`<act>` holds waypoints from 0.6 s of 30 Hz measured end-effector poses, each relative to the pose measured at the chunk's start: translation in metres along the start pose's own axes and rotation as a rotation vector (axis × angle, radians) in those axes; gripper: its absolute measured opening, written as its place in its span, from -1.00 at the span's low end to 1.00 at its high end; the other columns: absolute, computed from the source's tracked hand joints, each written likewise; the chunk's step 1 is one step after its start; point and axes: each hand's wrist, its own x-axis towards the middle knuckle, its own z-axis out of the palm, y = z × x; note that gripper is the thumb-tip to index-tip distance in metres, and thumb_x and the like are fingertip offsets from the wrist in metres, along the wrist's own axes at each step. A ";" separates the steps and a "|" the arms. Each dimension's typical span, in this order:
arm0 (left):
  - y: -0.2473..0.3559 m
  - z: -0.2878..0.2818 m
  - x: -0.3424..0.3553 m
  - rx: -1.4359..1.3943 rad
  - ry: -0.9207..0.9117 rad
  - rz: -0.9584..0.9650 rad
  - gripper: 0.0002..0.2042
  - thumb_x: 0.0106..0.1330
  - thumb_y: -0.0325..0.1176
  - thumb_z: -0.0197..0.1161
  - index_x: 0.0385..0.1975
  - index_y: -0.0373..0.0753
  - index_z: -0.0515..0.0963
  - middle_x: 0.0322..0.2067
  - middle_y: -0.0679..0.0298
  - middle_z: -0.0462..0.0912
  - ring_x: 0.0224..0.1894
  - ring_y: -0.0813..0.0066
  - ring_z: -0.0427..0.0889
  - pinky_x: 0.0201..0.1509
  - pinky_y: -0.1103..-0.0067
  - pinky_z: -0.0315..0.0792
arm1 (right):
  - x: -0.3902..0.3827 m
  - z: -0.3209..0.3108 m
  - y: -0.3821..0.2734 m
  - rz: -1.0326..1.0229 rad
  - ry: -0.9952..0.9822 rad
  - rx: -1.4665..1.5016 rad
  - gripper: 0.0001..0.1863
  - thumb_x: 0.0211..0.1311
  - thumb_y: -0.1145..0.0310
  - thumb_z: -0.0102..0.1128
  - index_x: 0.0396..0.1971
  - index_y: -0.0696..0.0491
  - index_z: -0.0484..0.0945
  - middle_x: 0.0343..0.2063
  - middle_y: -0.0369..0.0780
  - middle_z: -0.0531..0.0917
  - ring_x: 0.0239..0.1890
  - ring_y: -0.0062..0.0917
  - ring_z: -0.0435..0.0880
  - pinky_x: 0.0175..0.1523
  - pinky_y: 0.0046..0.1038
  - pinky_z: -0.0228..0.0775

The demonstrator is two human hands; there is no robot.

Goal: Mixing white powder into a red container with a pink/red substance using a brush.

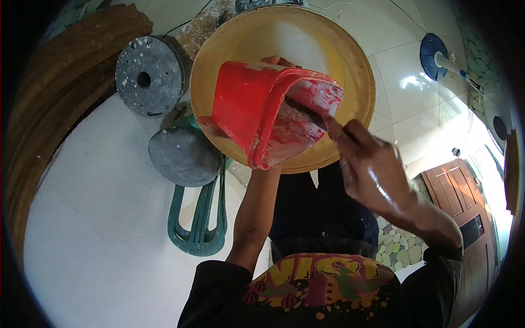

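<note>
My left hand (278, 61) holds up a red plastic tub (238, 104), tilted so that its mouth turns to the right. The palm is hidden behind the tub; only some fingers show past its sides. White, pasty residue is smeared over the tub's inner walls. With closed fingers, my right hand (372, 158) grips a dark, flat scraper (306, 113), its blade inside the tub. Its handle is mostly covered by the hand. Beneath the tub stands a large round yellowish basin (363, 82) with a pale, whitish patch on its bottom.
Left of the basin are a speckled grey round block (153, 76) with a centre hole, a grey rounded object (186, 157) and a green plastic chair-like piece (199, 224). Brown cloth-like folds (71, 60) line the left. A blue-headed tool (432, 57) lies on the right.
</note>
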 end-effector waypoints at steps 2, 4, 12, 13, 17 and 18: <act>-0.003 0.001 0.001 -0.014 0.000 -0.003 0.19 -0.24 0.61 0.12 0.25 -0.34 0.18 0.20 -0.08 0.27 0.23 -0.07 0.32 0.34 0.13 0.23 | -0.002 -0.002 -0.002 -0.024 0.047 0.001 -0.38 0.04 0.61 0.15 0.20 0.20 0.33 -0.31 -0.11 0.49 -0.43 -0.27 0.67 -0.33 -0.29 0.60; -0.004 0.003 0.000 -0.022 0.005 -0.004 0.20 -0.24 0.62 0.10 0.25 -0.35 0.19 0.20 -0.09 0.27 0.23 -0.08 0.32 0.34 0.12 0.23 | -0.003 -0.001 -0.005 0.004 0.070 -0.070 -0.42 0.03 0.63 0.14 0.16 0.22 0.37 -0.32 -0.08 0.50 -0.43 -0.23 0.66 -0.32 -0.31 0.60; -0.012 -0.009 0.002 0.002 -0.002 -0.031 0.24 -0.26 0.67 0.04 0.24 -0.39 0.21 0.17 -0.14 0.30 0.23 -0.12 0.32 0.34 0.11 0.23 | 0.006 0.008 0.021 0.177 -0.035 0.808 -0.55 0.36 0.49 0.03 0.23 0.17 0.34 -0.46 -0.24 0.52 -0.51 -0.61 0.56 -0.48 -0.58 0.45; -0.013 -0.016 0.009 0.026 -0.037 -0.031 0.26 -0.28 0.69 0.02 0.23 -0.41 0.21 0.14 -0.15 0.33 0.22 -0.11 0.34 0.33 0.12 0.26 | 0.005 0.003 0.027 0.346 -0.193 1.101 -0.59 0.36 0.48 0.01 0.20 0.19 0.37 -0.47 -0.25 0.52 -0.56 -0.65 0.52 -0.55 -0.60 0.40; -0.016 -0.026 0.016 0.069 -0.120 -0.037 0.26 -0.29 0.69 -0.01 0.20 -0.44 0.23 0.08 -0.16 0.39 0.20 -0.09 0.37 0.30 0.15 0.30 | 0.000 -0.001 0.028 0.578 -0.318 1.594 -0.61 0.35 0.45 0.01 0.16 0.15 0.42 -0.47 -0.23 0.54 -0.61 -0.67 0.49 -0.64 -0.65 0.34; -0.017 -0.026 0.016 0.069 -0.113 -0.030 0.22 -0.26 0.66 -0.01 0.20 -0.42 0.23 0.08 -0.15 0.39 0.20 -0.09 0.37 0.30 0.15 0.31 | -0.003 -0.001 0.026 0.512 -0.230 1.557 -0.59 0.31 0.47 0.04 0.16 0.13 0.42 -0.46 -0.20 0.55 -0.61 -0.62 0.51 -0.60 -0.62 0.39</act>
